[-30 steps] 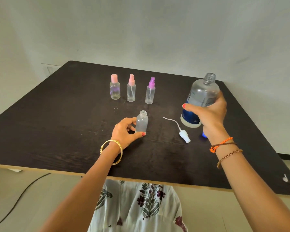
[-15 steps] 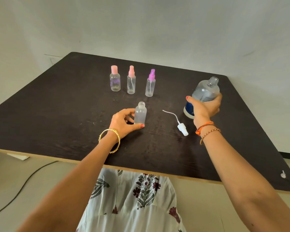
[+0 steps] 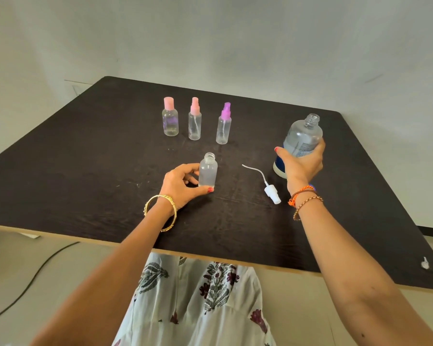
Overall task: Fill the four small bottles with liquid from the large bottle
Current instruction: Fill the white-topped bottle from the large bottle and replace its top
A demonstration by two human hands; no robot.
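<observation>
left hand: reaching forward, fingers curling round a small open bottle | right hand: gripping the large bottle, forearm extending far-right | both wrists wearing bangles

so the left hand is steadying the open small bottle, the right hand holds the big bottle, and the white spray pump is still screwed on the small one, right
Not quite. In the head view the white spray pump lies loose on the table, between the two hands. The rest holds: the left hand steadies the open small bottle and the right hand holds the big bottle.
</observation>
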